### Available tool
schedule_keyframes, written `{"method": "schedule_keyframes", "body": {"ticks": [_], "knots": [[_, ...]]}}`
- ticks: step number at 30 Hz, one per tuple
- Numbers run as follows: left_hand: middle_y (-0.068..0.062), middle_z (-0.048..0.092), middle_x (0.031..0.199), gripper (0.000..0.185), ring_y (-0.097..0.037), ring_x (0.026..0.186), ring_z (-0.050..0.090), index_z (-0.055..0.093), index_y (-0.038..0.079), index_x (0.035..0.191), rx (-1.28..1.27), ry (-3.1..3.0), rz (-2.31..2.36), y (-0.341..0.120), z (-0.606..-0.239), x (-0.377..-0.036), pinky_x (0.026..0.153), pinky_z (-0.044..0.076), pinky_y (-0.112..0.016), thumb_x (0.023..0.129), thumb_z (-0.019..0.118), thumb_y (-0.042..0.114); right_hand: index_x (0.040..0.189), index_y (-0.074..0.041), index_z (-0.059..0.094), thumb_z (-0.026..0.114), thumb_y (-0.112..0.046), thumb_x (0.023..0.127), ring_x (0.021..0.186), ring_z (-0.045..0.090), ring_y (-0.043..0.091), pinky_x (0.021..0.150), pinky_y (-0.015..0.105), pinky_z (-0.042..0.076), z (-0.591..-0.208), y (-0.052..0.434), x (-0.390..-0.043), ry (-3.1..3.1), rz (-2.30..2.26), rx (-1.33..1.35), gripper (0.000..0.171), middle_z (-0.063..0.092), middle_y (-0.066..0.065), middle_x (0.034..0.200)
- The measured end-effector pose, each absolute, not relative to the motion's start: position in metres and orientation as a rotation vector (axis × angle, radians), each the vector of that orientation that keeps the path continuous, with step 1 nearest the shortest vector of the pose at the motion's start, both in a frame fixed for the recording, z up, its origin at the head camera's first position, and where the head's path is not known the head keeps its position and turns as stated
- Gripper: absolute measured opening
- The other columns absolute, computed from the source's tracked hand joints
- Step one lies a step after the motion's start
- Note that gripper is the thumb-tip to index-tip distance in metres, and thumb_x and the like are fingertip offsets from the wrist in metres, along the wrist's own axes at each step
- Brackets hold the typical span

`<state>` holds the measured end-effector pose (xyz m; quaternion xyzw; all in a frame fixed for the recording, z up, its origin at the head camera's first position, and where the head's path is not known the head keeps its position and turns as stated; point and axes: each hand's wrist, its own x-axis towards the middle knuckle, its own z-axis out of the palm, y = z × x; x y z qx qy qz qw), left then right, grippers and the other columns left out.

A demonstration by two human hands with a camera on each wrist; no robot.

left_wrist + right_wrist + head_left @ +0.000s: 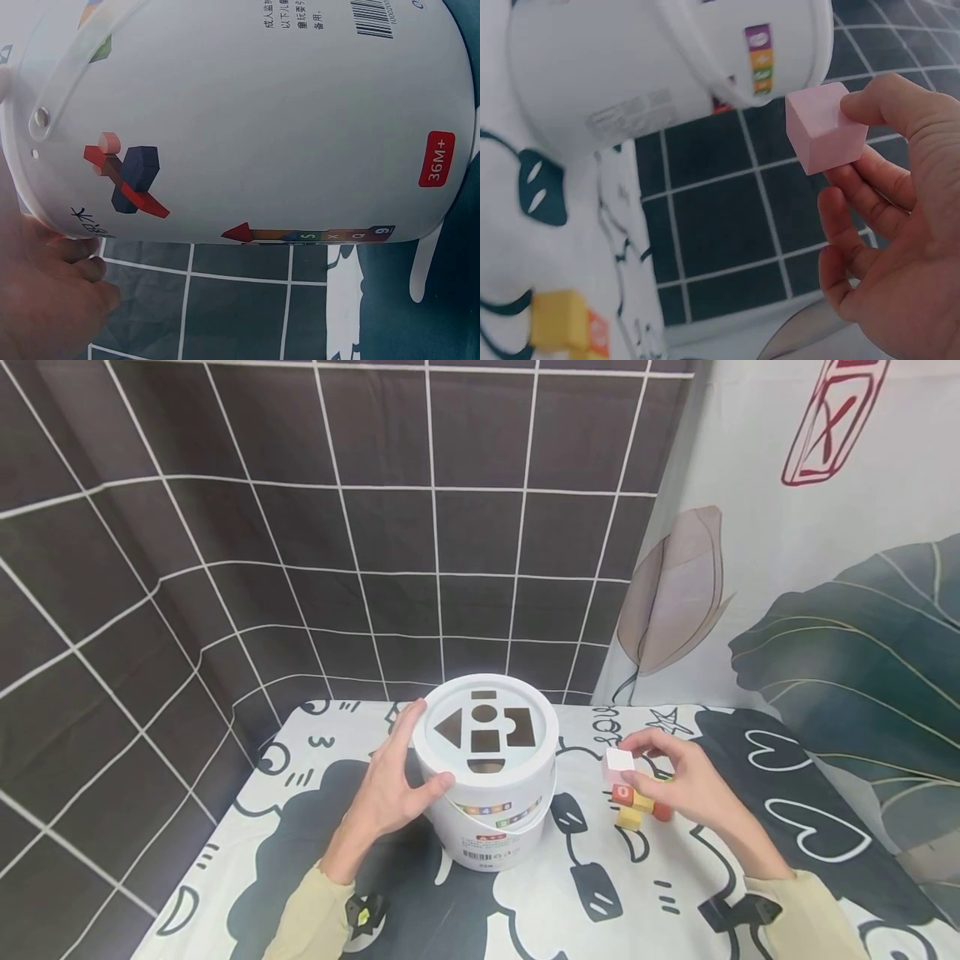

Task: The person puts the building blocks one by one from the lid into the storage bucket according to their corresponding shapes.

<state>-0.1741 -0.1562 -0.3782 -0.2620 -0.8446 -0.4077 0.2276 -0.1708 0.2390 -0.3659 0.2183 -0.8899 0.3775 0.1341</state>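
Note:
A white bucket [480,827] with a handle stands on the patterned cloth, its lid [551,727] cut with several shaped holes: a triangle, a circle, rectangles and a notched one. My left hand [390,777] rests against the lid's left rim, thumb toward the front and fingers behind. In the left wrist view the bucket's printed side [262,135] fills most of the picture. My right hand [678,777] pinches a pink cube [825,124] between thumb and fingers, to the right of the bucket and above a small group of blocks.
Below the right hand lie several small blocks, among them a red one with a mark [622,794] and a yellow one [628,818]. A dark gridded curtain [375,527] hangs behind the table, with a leaf-printed one [825,568] at right.

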Motion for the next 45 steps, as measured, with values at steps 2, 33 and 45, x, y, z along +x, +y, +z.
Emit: {"method": "schedule_keyframes", "body": {"ticks": [2,33,45], "knots": [[-0.015,0.034,0.158,0.098,-0.036,0.144,0.032,0.033,0.003,0.154,-0.718,-2.328,-1.124,-0.156,-0.378,-0.174,0.109,0.03,-0.062,0.085,0.06,0.067,0.11,-0.01,0.068,0.08,-0.005,0.082,0.098,0.057,0.022,0.086,0.034,0.045,-0.359,0.235,-0.173,-2.564,1.13,0.657,0.031,0.068,0.0,0.106],[-0.014,0.033,0.159,0.093,-0.035,0.144,0.033,0.032,0.007,0.155,-0.682,-2.377,-1.119,-0.155,-0.378,-0.172,0.108,0.03,-0.064,0.082,0.068,0.052,0.108,-0.01,0.069,0.078,-0.003,0.08,0.097,0.058,0.018,0.088,0.042,0.047,-0.311,0.144,-0.201,-2.346,1.377,1.033,0.03,0.068,-0.004,0.102],[-0.013,0.034,0.159,0.095,-0.034,0.144,0.031,0.033,0.007,0.155,-0.679,-2.371,-1.108,-0.156,-0.379,-0.173,0.106,0.03,-0.067,0.084,0.063,0.063,0.108,-0.008,0.068,0.078,-0.002,0.081,0.094,0.058,0.022,0.083,0.043,0.046,-0.317,0.125,-0.204,-2.311,1.42,1.052,0.03,0.067,-0.001,0.099]]}}
